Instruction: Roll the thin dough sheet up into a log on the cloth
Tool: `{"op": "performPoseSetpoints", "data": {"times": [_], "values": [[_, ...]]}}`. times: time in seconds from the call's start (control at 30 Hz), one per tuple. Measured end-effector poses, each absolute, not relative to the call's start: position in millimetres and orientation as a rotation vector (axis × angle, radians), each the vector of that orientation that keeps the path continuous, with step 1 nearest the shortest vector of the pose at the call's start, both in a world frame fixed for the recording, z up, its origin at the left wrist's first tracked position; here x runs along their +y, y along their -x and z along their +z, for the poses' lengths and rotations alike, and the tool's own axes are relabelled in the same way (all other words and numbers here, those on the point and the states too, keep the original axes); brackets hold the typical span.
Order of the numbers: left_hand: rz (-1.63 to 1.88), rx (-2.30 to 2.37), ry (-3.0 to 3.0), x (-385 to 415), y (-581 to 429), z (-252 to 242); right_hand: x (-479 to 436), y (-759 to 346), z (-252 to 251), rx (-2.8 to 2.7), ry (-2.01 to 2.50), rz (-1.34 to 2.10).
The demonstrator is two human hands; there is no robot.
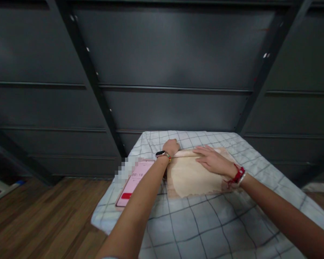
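A thin beige sheet [194, 176] with a ragged near edge lies flat, over a slightly larger, paler brown layer [174, 192]. Along its far side runs a folded or rolled strip [185, 153]. My left hand [171, 146], with a watch on the wrist, is closed at the left end of that strip; its fingertips are hidden. Resting on the sheet's right half, my right hand [212, 160] has its fingers stretched out and apart, with the fingertips over the strip. A red bracelet circles that wrist.
A white checked cloth [197, 223] covers the surface under the sheet. Left of my left forearm lies a phone [135, 181] with a timer on its screen. A dark panelled wall [175, 50] rises just behind. Wooden floor [70, 208] shows at the left.
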State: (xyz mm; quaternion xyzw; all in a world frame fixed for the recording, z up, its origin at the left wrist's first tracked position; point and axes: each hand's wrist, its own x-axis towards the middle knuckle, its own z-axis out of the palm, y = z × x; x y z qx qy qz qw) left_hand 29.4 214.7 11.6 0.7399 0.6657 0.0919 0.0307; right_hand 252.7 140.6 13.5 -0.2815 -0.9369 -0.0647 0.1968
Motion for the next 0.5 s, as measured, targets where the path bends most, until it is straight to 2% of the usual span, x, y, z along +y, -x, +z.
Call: {"op": "performPoseSetpoints", "data": {"times": [0.5], "values": [[0.301, 2.074, -2.258, 204.7, -30.7, 12.7, 148.6, -256.0, 4.7, -2.551, 0.894, -0.025]]}}
